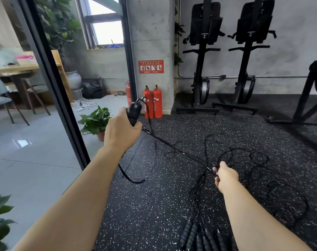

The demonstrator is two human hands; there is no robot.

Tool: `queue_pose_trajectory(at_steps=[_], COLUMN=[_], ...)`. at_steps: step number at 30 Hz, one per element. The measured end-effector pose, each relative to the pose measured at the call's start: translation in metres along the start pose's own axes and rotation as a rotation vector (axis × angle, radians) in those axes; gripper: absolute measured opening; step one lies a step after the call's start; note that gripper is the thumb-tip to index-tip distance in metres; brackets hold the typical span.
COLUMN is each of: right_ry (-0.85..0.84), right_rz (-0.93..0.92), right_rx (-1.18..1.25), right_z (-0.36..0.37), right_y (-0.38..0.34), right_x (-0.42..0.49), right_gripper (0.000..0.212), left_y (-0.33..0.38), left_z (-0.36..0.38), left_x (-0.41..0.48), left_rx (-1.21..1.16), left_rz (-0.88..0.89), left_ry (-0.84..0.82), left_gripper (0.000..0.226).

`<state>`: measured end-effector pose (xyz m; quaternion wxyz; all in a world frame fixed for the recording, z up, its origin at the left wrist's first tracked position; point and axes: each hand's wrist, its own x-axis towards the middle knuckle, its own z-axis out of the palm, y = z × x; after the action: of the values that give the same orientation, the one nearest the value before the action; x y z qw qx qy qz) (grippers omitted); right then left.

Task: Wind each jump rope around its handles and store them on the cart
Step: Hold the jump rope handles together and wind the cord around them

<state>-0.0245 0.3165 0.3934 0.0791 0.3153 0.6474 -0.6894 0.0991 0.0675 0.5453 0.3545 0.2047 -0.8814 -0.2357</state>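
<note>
Left hand [123, 130] clamped around handles [134, 113] as spool core, right hand [226, 176] pinching rope [172, 146] to feed slack.

Two red fire extinguishers [152, 102] stand against a concrete pillar [150, 42], beside a potted plant [95, 121].

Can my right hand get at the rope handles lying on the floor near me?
Probably yes: the floor handles lie uncovered below the right hand, but it grips a cord and must let go first.
</note>
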Motion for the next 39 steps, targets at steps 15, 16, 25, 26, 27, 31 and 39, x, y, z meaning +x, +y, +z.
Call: queue_pose_trajectory(at_steps=[15,16,25,26,27,31,39], right_ry=[-0.886,-0.947,-0.482,-0.453,-0.428,-0.414,-0.384], right_rz=[-0.727,-0.700,-1.113,-1.110,-1.096,-0.981,-0.958], right_rx=[-0.409,-0.447,-0.860,-0.894,-0.923,-1.071,-1.086], right_z=[0.071,0.079,0.094,0.094,0.094,0.095,0.092], right_y=[-0.046,-0.043,-0.031,-0.030,-0.029,-0.022,-0.015], right_x=[-0.118,-0.120,-0.095,-0.085,-0.073,-0.037,-0.036], right_gripper=[0.027,0.028,0.024,0.027,0.030,0.058,0.049], left_y=[0.023,0.021,-0.015,-0.019,-0.023,-0.033,-0.037], left_z=[0.026,0.027,0.031,0.030,0.029,0.027,0.012], left_x=[-0.011,-0.010,0.003,0.006,0.009,0.018,0.012], left_rx=[0.045,0.035,0.021,0.024,0.028,0.040,-0.107], left_rz=[-0.021,-0.035,-0.142,-0.152,-0.155,-0.178,-0.407], left_ry=[-0.226,-0.234,-0.280,-0.286,-0.300,-0.486,-1.118], left_gripper=[0.024,0.024,0.019,0.020,0.020,0.021,0.013])
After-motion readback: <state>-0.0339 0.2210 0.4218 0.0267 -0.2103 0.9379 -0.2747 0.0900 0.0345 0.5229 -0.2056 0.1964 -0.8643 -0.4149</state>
